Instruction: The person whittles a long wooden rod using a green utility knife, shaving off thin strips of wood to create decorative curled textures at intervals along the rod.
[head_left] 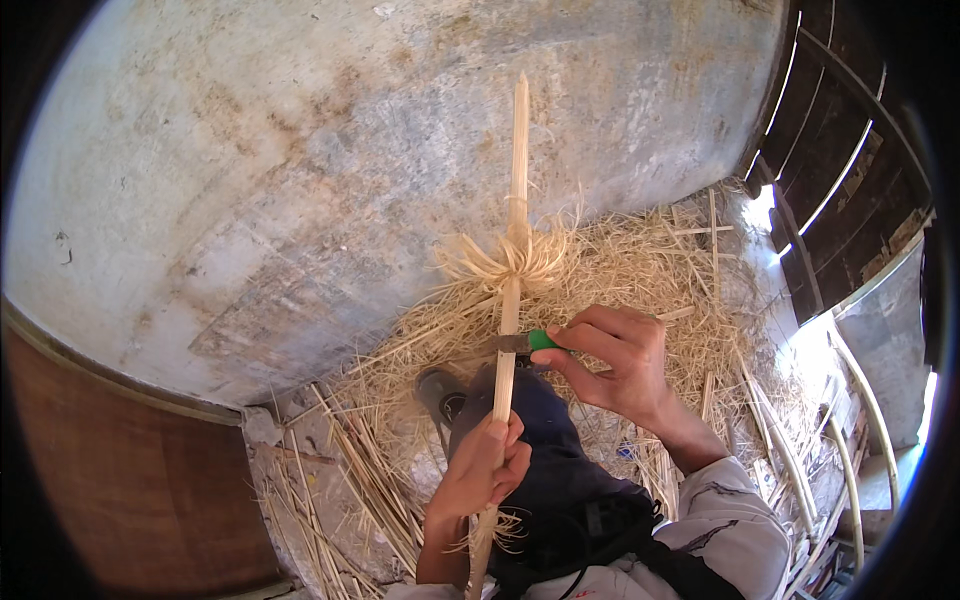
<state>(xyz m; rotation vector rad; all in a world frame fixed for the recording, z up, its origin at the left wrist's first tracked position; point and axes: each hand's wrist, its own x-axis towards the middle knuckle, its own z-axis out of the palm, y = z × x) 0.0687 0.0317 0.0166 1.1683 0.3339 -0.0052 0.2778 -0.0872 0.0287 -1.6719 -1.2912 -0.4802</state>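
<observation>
A long pale wooden stick (519, 170) runs up the middle of the head view, its pointed far end in front of the wall. My left hand (480, 464) is closed around its lower part. In my right hand (615, 362) a knife (545, 340) with a green handle is gripped between thumb and fingers. Its blade lies across the stick, above my left hand. Farther up, a ruffle of thin curled shavings (515, 260) still clings to the stick. A smaller tuft of curls (505, 530) hangs below my left hand.
Loose shavings (640, 270) cover the floor around my legs. Behind them rises a stained, pale wall (400, 150). Long thin strips (370, 480) lie at the lower left, beside a brown panel (130, 460). Curved poles (865, 390) and dark boards (835, 150) stand on the right.
</observation>
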